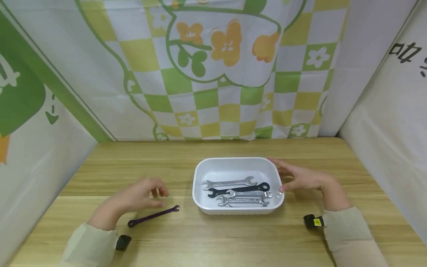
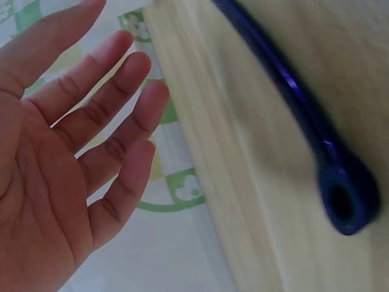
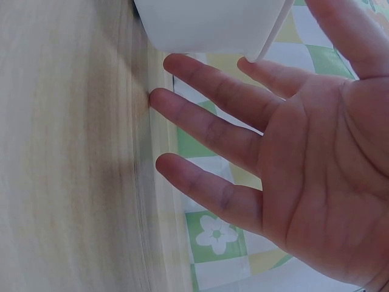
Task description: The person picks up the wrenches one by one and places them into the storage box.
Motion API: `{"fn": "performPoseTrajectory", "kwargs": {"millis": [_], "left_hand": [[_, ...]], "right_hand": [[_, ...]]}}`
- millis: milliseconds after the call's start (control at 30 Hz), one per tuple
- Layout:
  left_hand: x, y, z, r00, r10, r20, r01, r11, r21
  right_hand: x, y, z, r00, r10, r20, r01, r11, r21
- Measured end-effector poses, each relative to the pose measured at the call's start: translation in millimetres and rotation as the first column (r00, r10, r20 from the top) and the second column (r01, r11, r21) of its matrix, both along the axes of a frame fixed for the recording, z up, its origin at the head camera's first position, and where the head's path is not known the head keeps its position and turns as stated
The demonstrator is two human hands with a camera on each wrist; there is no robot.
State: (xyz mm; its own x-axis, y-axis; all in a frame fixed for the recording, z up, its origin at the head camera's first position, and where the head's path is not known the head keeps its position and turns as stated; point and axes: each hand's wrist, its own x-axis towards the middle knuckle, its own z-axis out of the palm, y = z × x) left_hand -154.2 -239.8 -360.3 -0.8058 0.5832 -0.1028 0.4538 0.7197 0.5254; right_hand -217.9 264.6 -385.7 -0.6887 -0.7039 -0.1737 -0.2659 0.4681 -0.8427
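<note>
A purple combination wrench [image 1: 153,216] lies on the wooden table, its ring end toward the left sleeve. Just above and behind it hovers my left hand [image 1: 141,194], fingers loosely bent and apart, holding nothing. In the left wrist view that palm faces the camera, and the wrench's ring end [image 2: 346,198] shows at the right. A white plastic bin [image 1: 238,211] holds a black wrench [image 1: 238,190] among several silver wrenches [image 1: 230,183]. At the bin's right end, my right hand [image 1: 307,178] spreads its fingers, thumb and index fingertip right at the rim.
A wooden table [image 1: 213,241] carries the bin near its middle. Behind it hangs a checked, flowered cloth [image 1: 207,100], with white printed cloth [image 1: 393,148] at the sides. Each wrist wears a small black camera, such as the right camera [image 1: 310,221].
</note>
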Motion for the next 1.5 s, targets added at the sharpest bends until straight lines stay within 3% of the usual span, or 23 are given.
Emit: {"fn": "performPoseTrajectory", "kwargs": {"millis": [400,700,1167,1500], "left_hand": [[-1.2,1.0,-18.7,0.990,0.051,0.130,-0.054,0.998,0.018],[-4.0,8.4,-26.0,0.989,0.010,0.149,-0.011,1.000,0.004],[-1.2,14.6,-27.9,0.994,-0.004,0.107,0.007,1.000,-0.029],[0.4,17.6,-27.4,0.990,0.032,0.136,-0.023,0.997,-0.069]], "right_hand": [[-1.4,2,-1.0,1.000,0.014,-0.019,-0.014,1.000,-0.016],[-1.5,2,1.7,1.000,0.013,-0.029,-0.013,1.000,-0.002],[-1.0,1,1.8,1.000,0.012,-0.028,-0.011,1.000,0.009],[-1.7,1,-1.8,1.000,0.013,-0.026,-0.013,1.000,0.001]]}}
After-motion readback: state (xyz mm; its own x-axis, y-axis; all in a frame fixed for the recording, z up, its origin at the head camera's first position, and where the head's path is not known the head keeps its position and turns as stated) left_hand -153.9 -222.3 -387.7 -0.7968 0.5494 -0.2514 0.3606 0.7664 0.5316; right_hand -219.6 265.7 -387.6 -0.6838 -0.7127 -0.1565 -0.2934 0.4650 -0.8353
